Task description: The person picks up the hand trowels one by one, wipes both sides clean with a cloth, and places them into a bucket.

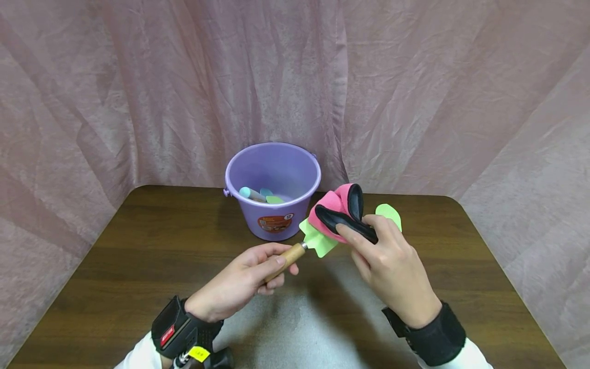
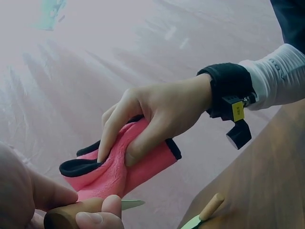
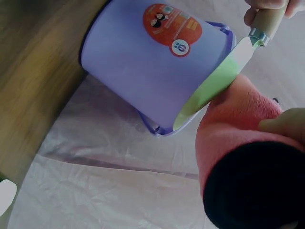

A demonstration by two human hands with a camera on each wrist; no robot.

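Note:
My left hand [image 1: 249,277] grips the wooden handle [image 1: 287,260] of a small trowel with a light green blade [image 1: 318,241]. The trowel points up and to the right, above the table. My right hand [image 1: 392,269] pinches a pink cloth [image 1: 329,205] with black edging. In the right wrist view the folded cloth [image 3: 228,119] lies against the green blade [image 3: 217,86]. Part of the blade is hidden by the cloth in the head view. From the left wrist view, my right thumb and fingers [image 2: 136,148] press into the cloth's folds.
A purple bucket [image 1: 251,218] stands at the table's back edge, holding a light blue-tipped handle [image 1: 251,193] and a green piece [image 1: 274,200]. Behind my right hand is another light green tool [image 1: 389,212]; its wooden handle [image 2: 212,206] shows in the left wrist view. A pink curtain [image 1: 230,77] hangs behind.

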